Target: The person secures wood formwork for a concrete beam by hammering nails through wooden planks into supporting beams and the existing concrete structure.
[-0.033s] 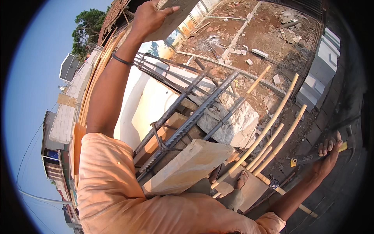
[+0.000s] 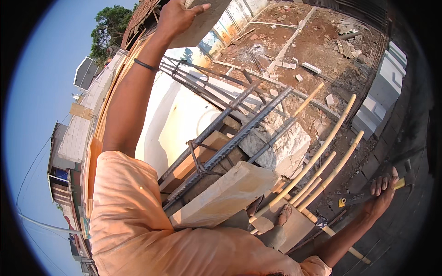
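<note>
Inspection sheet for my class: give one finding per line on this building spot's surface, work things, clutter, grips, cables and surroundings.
Surface: board under a sandalled foot; reddish-brown soil beyond.
Work things: hammer, grey slab, ribbed steel bars, bamboo poles, pale rectangular block.
Clutter: rough concrete chunk behind the bars; broken pieces strewn over the soil.
Grips: right hand closed around the hammer; left hand at the grey slab's edge, fingers partly out of view.
Cables: thin overhead wires against the sky, at left.
Surroundings: leafy tree, painted wall, stacked white blocks.
</note>
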{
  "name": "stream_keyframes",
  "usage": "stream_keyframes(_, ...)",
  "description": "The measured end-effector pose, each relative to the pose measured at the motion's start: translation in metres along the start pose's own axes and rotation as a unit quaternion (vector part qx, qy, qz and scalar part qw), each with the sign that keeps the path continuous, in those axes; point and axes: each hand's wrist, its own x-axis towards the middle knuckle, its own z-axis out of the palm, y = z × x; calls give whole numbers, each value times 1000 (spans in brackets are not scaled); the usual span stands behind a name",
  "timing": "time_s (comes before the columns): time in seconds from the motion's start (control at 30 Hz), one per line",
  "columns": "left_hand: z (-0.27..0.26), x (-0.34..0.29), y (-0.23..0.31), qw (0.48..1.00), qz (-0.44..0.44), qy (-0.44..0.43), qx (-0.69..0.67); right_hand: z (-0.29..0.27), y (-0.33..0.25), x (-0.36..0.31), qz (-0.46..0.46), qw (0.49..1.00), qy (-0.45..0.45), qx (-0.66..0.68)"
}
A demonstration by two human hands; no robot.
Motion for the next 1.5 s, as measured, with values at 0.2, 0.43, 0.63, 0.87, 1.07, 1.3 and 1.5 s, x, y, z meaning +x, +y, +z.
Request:
stream_keyframes(0.2, -126, -17, -110, 934, -347, -27, -83, -26, 16, -86, 91, 967, 110, -209)
stream_keyframes(0.43, -171, -106, -214, 821, -487, 58, -291, -33, 27, -130, 161, 958, 96, -217)
stream_keyframes(0.63, -159, -161, -197, 760, -514, 92, -387, -37, 47, -144, 229, 938, 43, -255)
stream_keyframes(0.87, -155, -230, -165, 633, -601, 98, -479, -3, 50, -174, 200, 973, -20, -113)
stream_keyframes(1.07, -138, -270, -165, 638, -619, -39, -456, 22, 61, -141, 152, 971, -121, -139)
stream_keyframes(1.3, -132, -295, -164, 786, -606, -105, -65, 62, 91, -68, 108, 872, -279, -388)
stream_keyframes(1.5, -80, -202, 38, 963, -214, -162, -23, 113, 97, -29, 52, 822, -381, -420)
